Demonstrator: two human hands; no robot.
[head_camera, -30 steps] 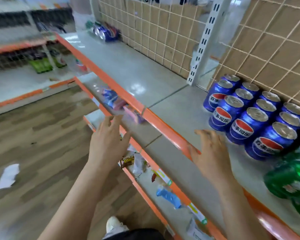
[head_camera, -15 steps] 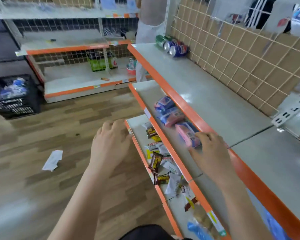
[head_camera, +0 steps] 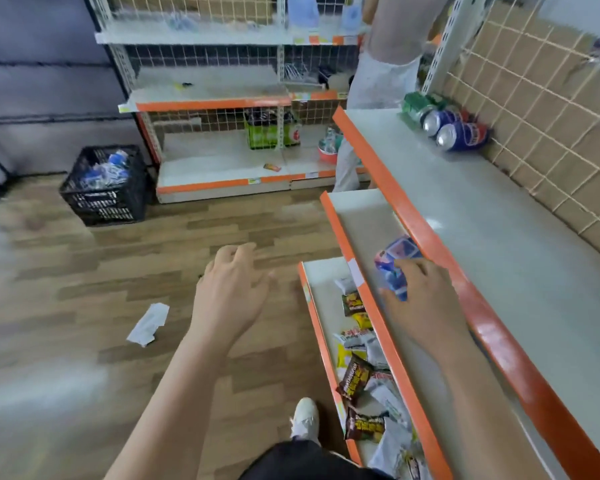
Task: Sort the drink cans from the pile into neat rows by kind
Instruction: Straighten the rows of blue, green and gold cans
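Note:
A small pile of cans lies on its side at the far end of the top shelf (head_camera: 492, 237): two blue cola cans (head_camera: 459, 135) and a green can (head_camera: 417, 106) behind them, against the wire-grid back wall. My left hand (head_camera: 231, 292) hovers over the floor, fingers loosely spread, holding nothing. My right hand (head_camera: 421, 296) floats over the middle shelf near blue and pink packets (head_camera: 394, 258), fingers spread and empty. Both hands are well short of the cans.
A person in white (head_camera: 378, 74) stands at the far end of the shelf beside the cans. Snack packets (head_camera: 359, 375) litter the lowest shelf. A black crate (head_camera: 106, 185) sits on the wooden floor at left, a scrap of paper (head_camera: 149, 323) nearer me.
My view has swung left along the shelf, away from the upright rows of blue and green cans, so the far pile is nearer. Both hands stay empty and travel with me.

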